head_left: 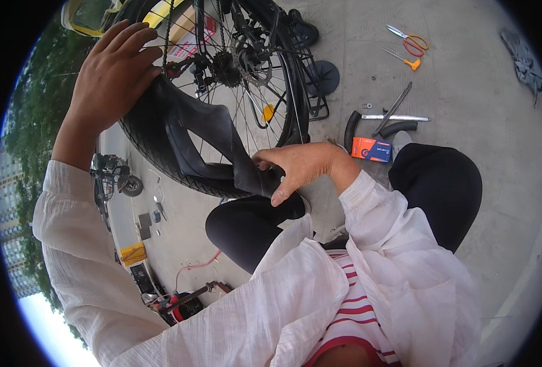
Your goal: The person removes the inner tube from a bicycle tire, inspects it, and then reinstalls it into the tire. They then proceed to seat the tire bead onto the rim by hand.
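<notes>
In the head view, a bicycle wheel (213,131) stands at the far left, its treaded black tyre (160,164) curving around the near left side. A dark, limp inner tube (206,119) lies twisted along that side, running from the left hand (116,72) to the right hand (301,166), with part of it looped over the tyre and spokes. The left hand lies over the tyre's left side, palm down, fingers bent; how firmly it grips cannot be told, since its underside is hidden. The right hand holds the tube at the wheel's near edge, with the thumb on the near side and the fingers on the far side.

The wheel carries a sprocket (227,68), a brake disc (255,64) and a yellow reflector (269,112).

On the concrete ground (467,92) to the right are scissors (413,44) with red and orange handles and, just nearer, a screwdriver (410,62) with an orange handle. Nearer again, 2 metal bars (397,104) cross, beside 2 curved black rubber pieces (351,129) and an orange and blue box (372,149). A crumpled grey cloth (520,58) lies at the far right. A parked scooter (115,178) stands on the left.
</notes>
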A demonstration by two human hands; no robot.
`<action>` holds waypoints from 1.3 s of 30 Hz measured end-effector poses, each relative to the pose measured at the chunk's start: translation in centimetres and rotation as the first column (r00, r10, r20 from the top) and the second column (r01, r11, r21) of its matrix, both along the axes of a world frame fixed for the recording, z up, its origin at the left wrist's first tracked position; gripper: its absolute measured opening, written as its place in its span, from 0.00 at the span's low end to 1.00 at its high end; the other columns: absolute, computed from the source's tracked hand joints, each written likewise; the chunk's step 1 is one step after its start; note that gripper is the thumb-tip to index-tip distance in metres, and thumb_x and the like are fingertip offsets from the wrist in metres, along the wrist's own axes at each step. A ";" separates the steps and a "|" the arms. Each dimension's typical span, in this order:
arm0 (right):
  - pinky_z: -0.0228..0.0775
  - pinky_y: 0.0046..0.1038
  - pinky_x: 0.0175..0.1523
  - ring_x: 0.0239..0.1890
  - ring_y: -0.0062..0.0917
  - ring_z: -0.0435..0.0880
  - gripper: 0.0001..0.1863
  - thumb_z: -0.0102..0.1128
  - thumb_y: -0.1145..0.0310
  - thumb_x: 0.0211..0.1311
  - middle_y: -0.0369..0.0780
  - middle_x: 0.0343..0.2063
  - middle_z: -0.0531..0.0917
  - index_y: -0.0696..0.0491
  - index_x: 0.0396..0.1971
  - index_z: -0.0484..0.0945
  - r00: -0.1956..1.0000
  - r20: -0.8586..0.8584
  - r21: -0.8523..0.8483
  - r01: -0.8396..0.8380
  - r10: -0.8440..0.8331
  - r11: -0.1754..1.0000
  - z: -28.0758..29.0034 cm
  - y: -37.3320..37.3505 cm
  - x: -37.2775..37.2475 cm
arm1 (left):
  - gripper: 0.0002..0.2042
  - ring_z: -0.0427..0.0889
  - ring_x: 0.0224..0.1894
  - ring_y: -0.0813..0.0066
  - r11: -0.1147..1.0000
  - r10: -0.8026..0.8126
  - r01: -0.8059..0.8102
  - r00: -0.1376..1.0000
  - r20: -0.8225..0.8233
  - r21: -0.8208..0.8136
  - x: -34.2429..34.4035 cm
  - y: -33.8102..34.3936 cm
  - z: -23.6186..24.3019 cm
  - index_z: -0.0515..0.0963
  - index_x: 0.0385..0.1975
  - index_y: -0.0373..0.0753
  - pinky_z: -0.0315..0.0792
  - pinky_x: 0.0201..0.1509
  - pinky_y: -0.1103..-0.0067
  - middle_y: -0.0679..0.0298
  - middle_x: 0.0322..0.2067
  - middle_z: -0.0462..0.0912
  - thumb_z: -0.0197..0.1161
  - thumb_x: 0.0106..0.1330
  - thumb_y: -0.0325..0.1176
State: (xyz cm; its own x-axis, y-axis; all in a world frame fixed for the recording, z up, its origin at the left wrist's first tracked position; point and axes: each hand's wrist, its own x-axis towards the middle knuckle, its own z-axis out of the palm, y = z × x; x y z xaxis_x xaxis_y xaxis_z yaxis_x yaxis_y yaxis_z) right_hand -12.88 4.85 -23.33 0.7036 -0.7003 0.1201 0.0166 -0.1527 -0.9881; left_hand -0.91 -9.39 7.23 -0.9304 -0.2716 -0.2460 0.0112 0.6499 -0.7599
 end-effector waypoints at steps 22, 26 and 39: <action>0.67 0.25 0.56 0.48 0.24 0.76 0.16 0.47 0.63 0.73 0.38 0.46 0.78 0.57 0.52 0.70 0.372 0.499 0.677 0.397 -0.783 0.620 -4.9 0.8 1.0 | 0.14 0.70 0.64 0.62 0.986 0.104 -0.030 0.882 -0.459 0.167 4.5 4.1 -5.2 0.83 0.44 0.43 0.51 0.75 0.64 0.61 0.52 0.80 0.58 0.67 0.42; 0.67 0.27 0.56 0.49 0.31 0.74 0.26 0.60 0.58 0.66 0.44 0.48 0.73 0.57 0.56 0.65 0.459 0.155 0.154 0.863 -0.875 0.481 -3.8 0.2 0.8 | 0.13 0.70 0.63 0.65 0.987 0.101 -0.023 0.861 -0.498 0.161 4.4 4.7 -4.9 0.84 0.42 0.43 0.51 0.75 0.65 0.62 0.51 0.80 0.58 0.66 0.41; 0.68 0.43 0.58 0.50 0.55 0.72 0.32 0.65 0.71 0.54 0.58 0.50 0.66 0.55 0.60 0.65 0.226 -0.215 -0.431 0.851 -0.950 0.300 -1.4 4.8 2.0 | 0.12 0.72 0.61 0.66 0.982 0.091 0.018 0.829 -0.552 0.189 5.2 3.5 -6.0 0.84 0.38 0.43 0.52 0.75 0.65 0.62 0.48 0.81 0.60 0.63 0.41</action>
